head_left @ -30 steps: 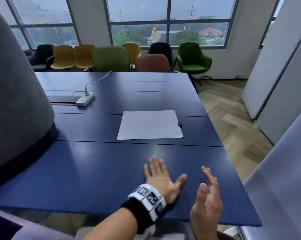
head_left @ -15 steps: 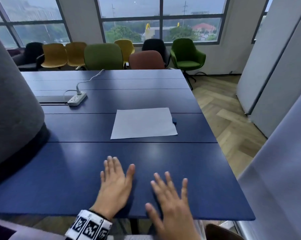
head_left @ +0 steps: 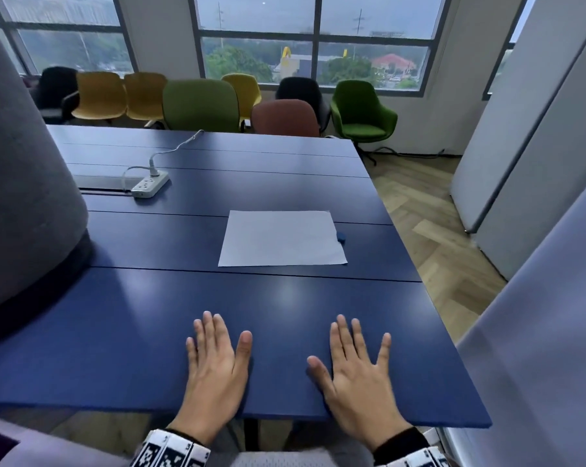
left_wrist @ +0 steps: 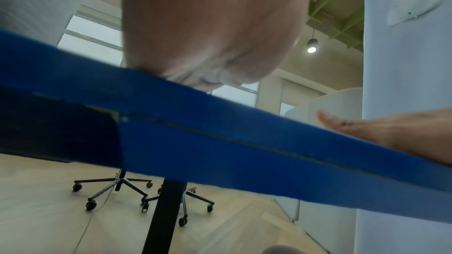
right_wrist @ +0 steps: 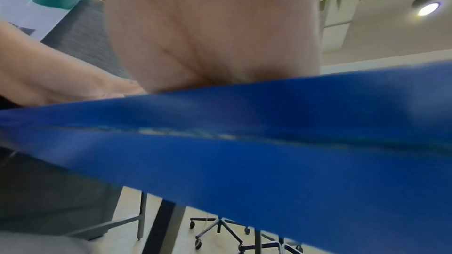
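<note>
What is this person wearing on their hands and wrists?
No gloves. The left hand and right hand are bare. The left wristband and right wristband are black, each topped with white blocks printed with black square code patterns.

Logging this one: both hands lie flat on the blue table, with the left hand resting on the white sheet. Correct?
Not quite. The head view shows the left hand flat on bare blue table, near its front edge, apart from the white sheet farther ahead. The right hand lies flat too.
</note>
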Demonstrator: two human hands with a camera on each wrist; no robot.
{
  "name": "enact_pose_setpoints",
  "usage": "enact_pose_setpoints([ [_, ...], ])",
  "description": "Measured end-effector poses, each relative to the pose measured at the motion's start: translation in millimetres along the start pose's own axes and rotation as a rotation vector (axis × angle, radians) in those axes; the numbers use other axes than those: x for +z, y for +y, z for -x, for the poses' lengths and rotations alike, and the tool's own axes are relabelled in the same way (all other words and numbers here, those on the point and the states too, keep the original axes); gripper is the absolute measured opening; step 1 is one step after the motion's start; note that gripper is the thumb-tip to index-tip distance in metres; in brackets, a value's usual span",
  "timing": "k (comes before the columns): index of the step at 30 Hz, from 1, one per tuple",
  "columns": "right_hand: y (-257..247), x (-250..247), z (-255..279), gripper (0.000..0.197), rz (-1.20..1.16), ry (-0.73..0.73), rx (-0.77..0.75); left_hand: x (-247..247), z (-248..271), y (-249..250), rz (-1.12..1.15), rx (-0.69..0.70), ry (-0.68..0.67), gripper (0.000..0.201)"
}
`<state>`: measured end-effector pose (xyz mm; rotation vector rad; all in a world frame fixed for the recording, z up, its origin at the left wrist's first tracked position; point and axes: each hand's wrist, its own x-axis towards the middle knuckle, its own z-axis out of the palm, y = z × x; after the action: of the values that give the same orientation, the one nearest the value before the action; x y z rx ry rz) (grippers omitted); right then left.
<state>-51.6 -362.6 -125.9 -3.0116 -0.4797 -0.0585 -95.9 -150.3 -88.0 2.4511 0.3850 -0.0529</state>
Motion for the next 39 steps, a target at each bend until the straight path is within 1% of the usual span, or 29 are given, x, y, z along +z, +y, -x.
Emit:
enact_pose_setpoints([
  [1, -8, 1, 1, 0.079, -0.020, 0.032, 0.007, 0, 0, 0, 0.004, -0.005, -0.008, 0.119],
  [2, -21, 2, 3, 0.079, -0.022, 0.057, -0.033, -2, -1, 0, -0.003, -0.013, -0.026, 0.116],
  [5, -54, 6, 12, 0.077, 0.031, 0.089, -0.251, -16, -5, 3, -0.084, -0.073, -0.132, 0.099],
  [7, -54, 4, 12, 0.075, 0.038, 0.096, -0.259, -31, -10, 3, -0.173, -0.101, -0.195, 0.092],
  [9, -38, 2, 8, 0.072, 0.037, 0.108, -0.197, -50, -16, 4, -0.282, -0.108, -0.236, 0.088],
  [10, -29, 1, 6, 0.072, 0.036, 0.088, -0.155, -59, -19, 5, -0.331, -0.106, -0.243, 0.087],
  [12, -14, -6, 5, 0.076, -0.007, 0.022, -0.062, -72, -29, 10, -0.406, -0.083, -0.235, 0.087],
  [13, -9, -9, 6, 0.082, -0.028, 0.011, -0.021, -75, -36, 13, -0.433, -0.064, -0.229, 0.088],
  [15, 0, -13, 8, 0.096, -0.103, 0.071, 0.047, -71, -52, 21, -0.481, -0.010, -0.233, 0.088],
  [16, 6, -18, 12, 0.097, -0.194, 0.095, 0.102, -64, -61, 24, -0.502, 0.017, -0.240, 0.088],
  [20, 34, -31, 35, 0.093, -0.440, 0.247, 0.342, -28, -91, 30, -0.593, 0.077, -0.294, 0.092],
  [21, 42, -31, 40, 0.095, -0.479, 0.303, 0.401, -20, -93, 33, -0.601, 0.077, -0.310, 0.098],
  [23, 57, -24, 50, 0.097, -0.542, 0.407, 0.511, -4, -93, 46, -0.604, 0.098, -0.354, 0.126],
  [24, 63, -20, 54, 0.097, -0.576, 0.450, 0.540, 7, -92, 57, -0.607, 0.129, -0.381, 0.135],
  [25, 65, -18, 55, 0.097, -0.618, 0.487, 0.548, 18, -89, 68, -0.607, 0.175, -0.400, 0.129],
  [26, 66, -15, 56, 0.097, -0.658, 0.520, 0.539, 31, -85, 82, -0.608, 0.220, -0.413, 0.116],
  [27, 67, -13, 57, 0.098, -0.696, 0.542, 0.529, 45, -82, 98, -0.602, 0.264, -0.431, 0.107],
  [28, 67, -12, 57, 0.099, -0.730, 0.552, 0.525, 58, -79, 113, -0.591, 0.296, -0.452, 0.107],
  [30, 69, -12, 58, 0.100, -0.790, 0.554, 0.552, 82, -75, 143, -0.593, 0.352, -0.508, 0.117],
  [31, 70, -12, 60, 0.100, -0.805, 0.552, 0.563, 92, -74, 156, -0.591, 0.391, -0.541, 0.117],
  [34, 75, -7, 64, 0.095, -0.786, 0.571, 0.512, 100, -74, 190, -0.540, 0.500, -0.681, 0.089],
  [35, 76, -5, 65, 0.090, -0.782, 0.572, 0.486, 97, -75, 195, -0.510, 0.518, -0.697, 0.084],
  [37, 78, -3, 66, 0.082, -0.776, 0.567, 0.443, 84, -78, 193, -0.460, 0.486, -0.641, 0.082],
  [39, 80, -3, 68, 0.079, -0.750, 0.567, 0.398, 67, -78, 172, -0.452, 0.379, -0.518, 0.087],
])
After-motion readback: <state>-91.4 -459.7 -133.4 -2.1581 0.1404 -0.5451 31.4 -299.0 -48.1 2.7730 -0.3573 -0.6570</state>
